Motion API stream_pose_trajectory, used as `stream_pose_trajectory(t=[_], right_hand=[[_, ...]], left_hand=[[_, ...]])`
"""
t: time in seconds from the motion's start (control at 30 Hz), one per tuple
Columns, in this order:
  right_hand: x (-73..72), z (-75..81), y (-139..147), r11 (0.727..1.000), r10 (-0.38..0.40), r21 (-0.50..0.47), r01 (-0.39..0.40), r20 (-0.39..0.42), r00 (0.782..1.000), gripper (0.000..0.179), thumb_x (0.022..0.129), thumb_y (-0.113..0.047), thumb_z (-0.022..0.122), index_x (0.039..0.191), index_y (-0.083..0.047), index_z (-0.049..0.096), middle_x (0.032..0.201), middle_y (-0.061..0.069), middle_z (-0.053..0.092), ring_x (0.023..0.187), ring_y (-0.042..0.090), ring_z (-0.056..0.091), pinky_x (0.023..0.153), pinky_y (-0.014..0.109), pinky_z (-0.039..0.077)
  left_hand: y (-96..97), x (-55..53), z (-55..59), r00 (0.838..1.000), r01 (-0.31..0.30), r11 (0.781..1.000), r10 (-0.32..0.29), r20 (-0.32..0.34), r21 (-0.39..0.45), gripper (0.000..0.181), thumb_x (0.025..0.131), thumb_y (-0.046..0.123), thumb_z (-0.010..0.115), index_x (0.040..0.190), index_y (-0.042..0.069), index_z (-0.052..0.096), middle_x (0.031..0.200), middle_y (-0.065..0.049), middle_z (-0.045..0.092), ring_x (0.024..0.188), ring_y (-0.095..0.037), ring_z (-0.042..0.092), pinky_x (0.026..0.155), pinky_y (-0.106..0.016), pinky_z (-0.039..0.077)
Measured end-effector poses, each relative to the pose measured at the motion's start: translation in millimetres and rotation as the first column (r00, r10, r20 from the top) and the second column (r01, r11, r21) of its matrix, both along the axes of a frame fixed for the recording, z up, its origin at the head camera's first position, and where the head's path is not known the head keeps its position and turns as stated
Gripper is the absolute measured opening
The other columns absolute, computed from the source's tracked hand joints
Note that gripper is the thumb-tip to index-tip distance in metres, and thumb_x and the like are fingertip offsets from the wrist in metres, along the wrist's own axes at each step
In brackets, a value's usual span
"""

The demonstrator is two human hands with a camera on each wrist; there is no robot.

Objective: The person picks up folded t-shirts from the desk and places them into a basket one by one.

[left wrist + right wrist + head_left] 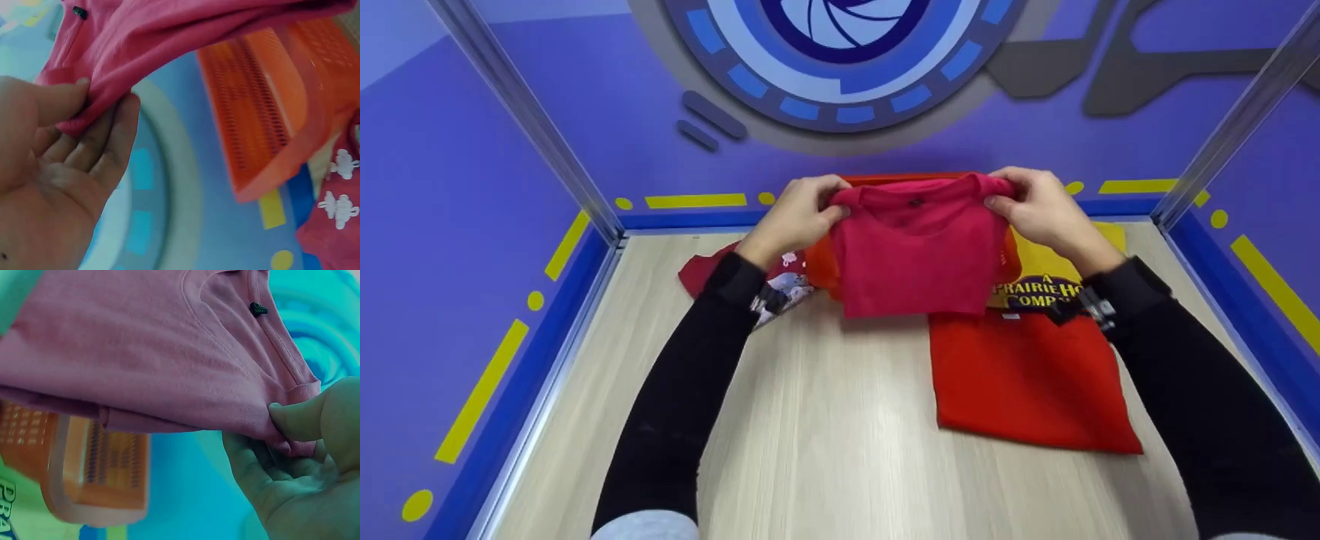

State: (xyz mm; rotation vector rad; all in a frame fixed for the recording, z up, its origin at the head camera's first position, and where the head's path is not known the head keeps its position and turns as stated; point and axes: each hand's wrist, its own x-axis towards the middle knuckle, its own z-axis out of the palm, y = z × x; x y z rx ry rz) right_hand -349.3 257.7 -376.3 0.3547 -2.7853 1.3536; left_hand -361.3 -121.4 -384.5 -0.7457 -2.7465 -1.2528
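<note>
A pinkish-red T-shirt (915, 262), folded, hangs by its shoulders between my two hands, its neckline with a small dark label at the top. My left hand (802, 214) pinches one shoulder corner between thumb and fingers; the left wrist view shows the cloth (152, 45) caught there. On the other side my right hand (1041, 206) pinches the opposite corner, with the thumb on top of the shirt (140, 354) in the right wrist view. Behind the shirt stands an orange plastic basket (253, 112) with perforated walls, mostly hidden in the head view.
A red folded garment (1035, 382) lies on the wooden table (825, 435) at right. Behind it is a yellow printed shirt (1046, 259). A dark red patterned garment (701, 270) lies left of the basket. Blue-purple panels (607, 120) wall the table's back and sides.
</note>
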Motion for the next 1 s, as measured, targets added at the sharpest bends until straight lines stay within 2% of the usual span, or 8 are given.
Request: stream_pose_trajectory(t=[0.1,0.23,0.33,0.47,0.57,0.67,0.83,1.0], right_hand=[[-23.4,-2.8,-3.4,0.996,-0.018,0.082,0.018,-0.006,1.000,0.026,0.110,-0.017,0.066,0.133,-0.009,0.075,0.116,0.015,0.072,0.089,0.018,0.062,0.070,0.019,0.051],[-48.1,-8.2,-9.4,0.981,-0.041,0.189,0.044,-0.021,0.999,0.028,0.110,-0.019,0.064,0.133,-0.007,0.076,0.122,0.019,0.073,0.099,0.025,0.064,0.078,0.023,0.050],[-61.6,-16.0,-14.9,0.969,-0.060,0.238,0.065,-0.029,0.998,0.030,0.110,-0.019,0.062,0.133,-0.004,0.075,0.124,0.021,0.072,0.108,0.032,0.062,0.087,0.033,0.050],[-75.2,-30.1,-22.7,0.954,-0.058,0.293,0.070,-0.048,0.997,0.033,0.108,-0.013,0.058,0.134,0.001,0.073,0.129,0.027,0.072,0.119,0.039,0.062,0.099,0.047,0.053],[-83.0,-40.4,-27.4,0.931,-0.017,0.363,0.032,-0.046,0.999,0.036,0.105,-0.008,0.057,0.134,0.005,0.072,0.135,0.032,0.071,0.128,0.045,0.062,0.108,0.055,0.052],[-88.3,-46.0,-29.9,0.914,0.014,0.406,-0.003,-0.025,1.000,0.037,0.103,-0.007,0.058,0.133,0.007,0.072,0.135,0.034,0.070,0.130,0.049,0.062,0.111,0.059,0.052],[-95.2,-45.9,-28.8,0.905,-0.008,0.425,-0.017,0.057,0.998,0.039,0.103,-0.008,0.061,0.138,0.006,0.071,0.141,0.034,0.068,0.136,0.049,0.060,0.114,0.058,0.051],[-98.9,-52.5,-26.8,0.882,-0.017,0.468,-0.050,0.138,0.990,0.041,0.099,-0.007,0.063,0.138,0.005,0.073,0.144,0.033,0.067,0.140,0.048,0.057,0.116,0.056,0.051]], left_hand=[[6.0,-19.2,-6.7,0.998,-0.065,0.996,0.064,-0.022,-0.063,0.015,0.108,0.012,0.067,0.119,0.012,0.077,0.109,-0.007,0.075,0.098,-0.022,0.064,0.091,-0.034,0.052],[13.2,-37.0,-13.8,0.993,-0.118,0.982,0.113,-0.038,-0.149,0.016,0.108,0.010,0.065,0.119,0.010,0.078,0.115,-0.010,0.077,0.105,-0.024,0.065,0.098,-0.037,0.053],[18.5,-46.9,-18.4,0.985,-0.171,0.962,0.165,-0.045,-0.211,0.018,0.107,0.010,0.065,0.120,0.010,0.078,0.121,-0.011,0.077,0.112,-0.025,0.068,0.105,-0.040,0.055],[25.2,-56.8,-27.4,0.970,-0.239,0.926,0.239,-0.037,-0.294,0.025,0.106,0.012,0.065,0.128,0.011,0.077,0.135,-0.013,0.077,0.129,-0.031,0.069,0.117,-0.046,0.053],[29.7,-61.0,-36.5,0.965,-0.253,0.905,0.261,-0.023,-0.341,0.033,0.105,0.012,0.065,0.136,0.010,0.076,0.142,-0.015,0.074,0.137,-0.035,0.068,0.120,-0.048,0.053],[33.7,-63.3,-44.9,0.957,-0.281,0.888,0.288,-0.035,-0.366,0.035,0.104,0.011,0.065,0.137,0.008,0.076,0.142,-0.016,0.075,0.135,-0.035,0.070,0.116,-0.046,0.056],[40.9,-65.2,-52.0,0.948,-0.313,0.861,0.307,-0.081,-0.401,0.030,0.102,0.009,0.066,0.129,0.006,0.079,0.135,-0.018,0.078,0.127,-0.035,0.074,0.110,-0.044,0.059],[50.3,-65.8,-62.5,0.954,-0.287,0.831,0.292,-0.066,-0.476,0.019,0.103,0.006,0.064,0.112,0.002,0.080,0.127,-0.021,0.079,0.118,-0.035,0.077,0.102,-0.044,0.063]])
